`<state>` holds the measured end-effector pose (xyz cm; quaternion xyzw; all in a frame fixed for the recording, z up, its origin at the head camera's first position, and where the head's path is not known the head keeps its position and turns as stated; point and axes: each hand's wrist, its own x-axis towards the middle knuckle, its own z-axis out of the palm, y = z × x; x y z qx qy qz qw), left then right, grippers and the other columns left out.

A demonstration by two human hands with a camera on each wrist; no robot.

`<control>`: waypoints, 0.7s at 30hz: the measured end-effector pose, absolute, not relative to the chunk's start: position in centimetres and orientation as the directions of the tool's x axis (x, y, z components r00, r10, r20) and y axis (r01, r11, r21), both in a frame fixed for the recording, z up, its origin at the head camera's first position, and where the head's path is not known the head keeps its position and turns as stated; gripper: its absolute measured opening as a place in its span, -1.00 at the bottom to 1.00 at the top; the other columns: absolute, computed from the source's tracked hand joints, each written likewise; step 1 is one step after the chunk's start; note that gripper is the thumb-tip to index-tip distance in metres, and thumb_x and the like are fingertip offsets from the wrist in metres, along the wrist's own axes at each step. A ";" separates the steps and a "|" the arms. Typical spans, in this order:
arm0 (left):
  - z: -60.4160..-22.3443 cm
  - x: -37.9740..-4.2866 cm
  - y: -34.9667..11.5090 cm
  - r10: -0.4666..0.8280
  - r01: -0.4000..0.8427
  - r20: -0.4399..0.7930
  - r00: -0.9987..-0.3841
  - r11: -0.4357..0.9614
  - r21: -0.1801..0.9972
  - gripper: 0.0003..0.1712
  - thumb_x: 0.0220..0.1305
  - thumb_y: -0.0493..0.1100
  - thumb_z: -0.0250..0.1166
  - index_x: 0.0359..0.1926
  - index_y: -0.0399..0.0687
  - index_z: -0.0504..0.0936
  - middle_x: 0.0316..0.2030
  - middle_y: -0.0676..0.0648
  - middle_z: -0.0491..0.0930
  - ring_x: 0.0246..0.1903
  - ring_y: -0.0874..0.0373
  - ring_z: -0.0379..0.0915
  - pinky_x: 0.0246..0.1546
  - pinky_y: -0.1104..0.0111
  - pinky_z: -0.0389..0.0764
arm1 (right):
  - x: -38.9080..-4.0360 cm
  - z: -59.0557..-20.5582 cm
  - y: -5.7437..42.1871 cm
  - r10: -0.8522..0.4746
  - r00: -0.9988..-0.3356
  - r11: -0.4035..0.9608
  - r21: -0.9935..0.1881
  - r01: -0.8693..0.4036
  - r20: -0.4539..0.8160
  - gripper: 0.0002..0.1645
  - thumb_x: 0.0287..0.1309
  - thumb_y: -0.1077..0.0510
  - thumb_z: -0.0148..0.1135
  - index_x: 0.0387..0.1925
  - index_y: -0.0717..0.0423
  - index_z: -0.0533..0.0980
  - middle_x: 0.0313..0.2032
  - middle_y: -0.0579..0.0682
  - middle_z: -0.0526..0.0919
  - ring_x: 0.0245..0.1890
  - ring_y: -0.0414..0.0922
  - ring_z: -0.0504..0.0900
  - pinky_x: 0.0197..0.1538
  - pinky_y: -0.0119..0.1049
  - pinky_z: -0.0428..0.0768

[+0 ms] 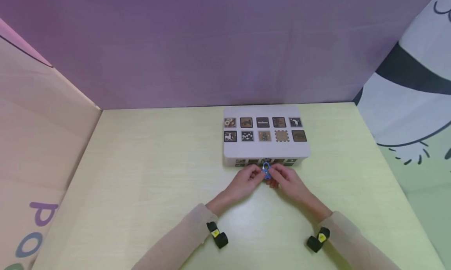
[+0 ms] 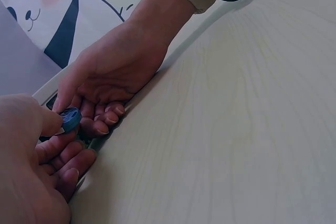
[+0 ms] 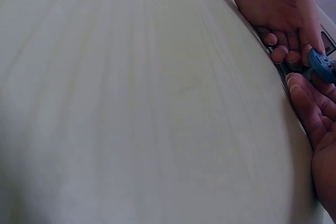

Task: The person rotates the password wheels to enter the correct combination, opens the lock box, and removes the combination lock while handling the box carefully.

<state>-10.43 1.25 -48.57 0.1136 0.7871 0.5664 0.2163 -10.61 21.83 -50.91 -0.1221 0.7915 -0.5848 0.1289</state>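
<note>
A small blue padlock is between my two hands, just in front of the box, its shackle pointing toward the box front. With thumb and forefinger my left hand pinches the lock's left side. My right hand pinches it from the right, thumb lying against the body. In the left wrist view the round blue end of the padlock shows between the fingertips. The white box has its lid down, with a small metal clasp at the middle of its front, partly hidden by the shackle.
The box stands at the back of a pale wood-grain table, with rows of small square pictures on its lid and front. A purple wall panel rises behind. Printed panels stand left and right. Each sleeve carries a black wrist camera.
</note>
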 end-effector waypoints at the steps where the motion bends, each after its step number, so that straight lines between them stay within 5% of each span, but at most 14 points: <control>1: -48.5 -10.4 1.2 0.424 -0.068 -0.213 -0.880 0.332 0.941 -0.71 0.57 0.04 0.12 -0.04 -0.06 0.61 -0.18 0.04 0.61 -0.19 0.25 0.50 -0.11 0.38 0.58 | -10.6 -50.9 21.8 -0.346 -0.936 0.285 -0.958 -0.041 -0.062 -0.70 0.58 0.20 -0.02 -0.08 0.38 0.54 -0.34 0.16 0.65 -0.40 -0.17 0.62 -0.27 -0.32 0.68; 21: -48.6 -10.5 1.2 0.432 -0.054 -0.215 -0.876 0.354 0.934 -0.70 0.58 0.04 0.10 -0.01 -0.07 0.60 -0.16 0.03 0.59 -0.17 0.24 0.49 -0.09 0.37 0.58 | -10.6 -51.0 21.9 -0.349 -0.936 0.283 -0.957 -0.059 -0.045 -0.70 0.59 0.20 -0.03 -0.10 0.38 0.53 -0.34 0.17 0.65 -0.41 -0.17 0.61 -0.29 -0.32 0.68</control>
